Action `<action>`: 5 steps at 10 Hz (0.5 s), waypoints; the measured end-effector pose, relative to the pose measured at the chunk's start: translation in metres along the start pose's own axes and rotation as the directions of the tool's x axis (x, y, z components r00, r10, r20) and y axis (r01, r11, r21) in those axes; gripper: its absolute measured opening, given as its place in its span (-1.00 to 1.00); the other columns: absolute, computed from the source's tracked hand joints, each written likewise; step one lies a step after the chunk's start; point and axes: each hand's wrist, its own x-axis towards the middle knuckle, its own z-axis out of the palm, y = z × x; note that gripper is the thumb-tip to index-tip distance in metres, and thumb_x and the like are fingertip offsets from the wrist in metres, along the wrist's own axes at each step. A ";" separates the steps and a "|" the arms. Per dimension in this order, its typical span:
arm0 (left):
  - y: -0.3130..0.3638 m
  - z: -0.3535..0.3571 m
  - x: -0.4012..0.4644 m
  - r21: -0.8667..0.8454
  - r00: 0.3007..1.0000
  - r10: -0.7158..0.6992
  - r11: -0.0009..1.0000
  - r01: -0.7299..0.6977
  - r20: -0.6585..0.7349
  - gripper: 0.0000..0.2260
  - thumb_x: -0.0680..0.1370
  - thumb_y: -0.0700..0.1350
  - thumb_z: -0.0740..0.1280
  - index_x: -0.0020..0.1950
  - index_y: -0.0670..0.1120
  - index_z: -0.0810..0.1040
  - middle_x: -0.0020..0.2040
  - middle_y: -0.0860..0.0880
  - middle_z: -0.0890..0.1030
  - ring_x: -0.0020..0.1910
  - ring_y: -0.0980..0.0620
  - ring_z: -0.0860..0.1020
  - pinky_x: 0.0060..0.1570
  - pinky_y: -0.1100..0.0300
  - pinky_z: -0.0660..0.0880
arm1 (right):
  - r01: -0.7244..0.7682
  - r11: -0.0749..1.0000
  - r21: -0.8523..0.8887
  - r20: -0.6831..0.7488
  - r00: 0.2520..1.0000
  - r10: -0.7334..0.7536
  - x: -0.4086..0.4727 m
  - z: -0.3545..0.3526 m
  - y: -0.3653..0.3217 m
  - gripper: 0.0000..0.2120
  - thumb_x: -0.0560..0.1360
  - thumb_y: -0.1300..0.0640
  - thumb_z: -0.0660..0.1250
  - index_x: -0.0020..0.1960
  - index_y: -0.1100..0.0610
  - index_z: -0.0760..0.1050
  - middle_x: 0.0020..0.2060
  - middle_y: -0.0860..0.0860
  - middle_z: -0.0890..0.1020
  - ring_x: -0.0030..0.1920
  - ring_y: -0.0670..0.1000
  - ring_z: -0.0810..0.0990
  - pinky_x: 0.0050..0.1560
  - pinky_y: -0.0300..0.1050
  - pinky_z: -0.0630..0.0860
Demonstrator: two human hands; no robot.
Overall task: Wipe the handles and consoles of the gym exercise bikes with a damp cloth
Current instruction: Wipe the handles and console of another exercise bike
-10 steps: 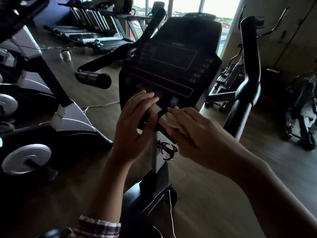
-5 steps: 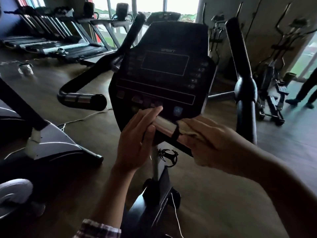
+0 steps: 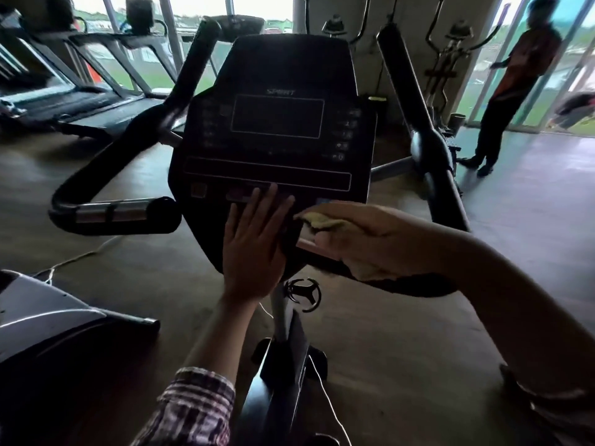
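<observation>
The exercise bike's black console (image 3: pixel 277 123) faces me in the middle of the view. My left hand (image 3: pixel 254 249) lies flat against its lower edge, fingers together and spread over the button row. My right hand (image 3: pixel 370 239) is wrapped around the bike's right handle (image 3: pixel 421 286) just right of the console, with a yellowish cloth (image 3: pixel 322 220) bunched between palm and grip. The left handle (image 3: pixel 116 214) curves round to a capped end with metal sensor plates. The right upright handlebar (image 3: pixel 421 136) rises behind my right hand.
Treadmills (image 3: pixel 80 91) line the windows at the back left. Another bike's grey shroud (image 3: pixel 48 320) sits at lower left. A person (image 3: pixel 512 82) stands at the back right near elliptical machines (image 3: pixel 447 62). A thin cable (image 3: pixel 74 259) trails over the floor.
My view has swung to the right, bringing the standing person into sight. My left hand has flattened and slid up onto the button row. My right hand with the cloth has moved outward along the handle.
</observation>
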 end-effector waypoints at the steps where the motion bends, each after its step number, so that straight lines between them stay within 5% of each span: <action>1: -0.001 0.004 -0.002 0.067 0.998 -0.012 0.998 0.008 0.054 -0.53 0.59 0.07 0.08 0.52 0.11 0.18 0.55 0.02 0.17 0.56 0.04 0.05 0.50 -0.02 -0.05 | -0.027 0.999 -0.020 0.007 1.000 0.027 0.010 0.002 0.002 -0.53 0.61 0.06 0.27 0.50 -0.01 0.29 0.09 -0.45 0.41 0.20 -0.49 0.26 0.42 -0.35 0.15; 2: -0.003 0.003 -0.003 0.074 0.998 -0.006 0.997 0.002 0.060 -0.53 0.59 0.05 0.08 0.51 0.11 0.21 0.55 0.03 0.18 0.55 0.03 0.05 0.51 -0.01 -0.07 | -0.102 0.995 -0.004 0.027 0.994 0.102 -0.003 -0.004 -0.003 -0.57 0.62 0.10 0.26 0.47 -0.04 0.33 0.04 -0.44 0.47 0.15 -0.44 0.38 0.41 -0.25 0.25; 3: 0.001 0.001 -0.001 0.026 0.999 -0.016 1.000 0.015 0.042 -0.55 0.59 0.05 0.02 0.49 0.09 0.28 0.53 0.01 0.23 0.54 0.01 0.11 0.50 -0.01 -0.05 | -0.121 0.976 0.183 0.068 0.992 0.110 -0.006 -0.005 -0.025 -0.72 0.62 0.14 0.26 0.31 -0.02 0.48 -0.23 -0.28 0.55 -0.26 -0.28 0.52 -0.08 -0.25 0.48; 4: -0.001 0.002 -0.003 0.007 0.999 0.005 1.000 -0.005 0.036 -0.55 0.61 0.11 -0.02 0.50 0.09 0.20 0.53 0.00 0.25 0.54 -0.02 0.14 0.49 -0.03 0.00 | -0.115 0.968 0.224 0.061 0.993 0.104 0.007 -0.003 -0.054 -0.75 0.57 0.14 0.29 0.25 0.05 0.52 -0.32 -0.15 0.62 -0.40 -0.13 0.56 -0.35 -0.33 0.51; 5: -0.005 0.005 -0.004 0.028 0.999 0.031 0.999 -0.032 0.042 -0.51 0.59 0.14 0.05 0.51 0.05 0.19 0.54 -0.01 0.22 0.54 -0.03 0.13 0.49 -0.06 0.03 | -0.102 0.992 0.072 0.051 0.994 0.098 0.017 0.001 -0.060 -0.71 0.48 0.06 0.42 0.20 -0.02 0.55 0.00 -0.12 0.65 -0.04 -0.11 0.66 -0.04 -0.15 0.63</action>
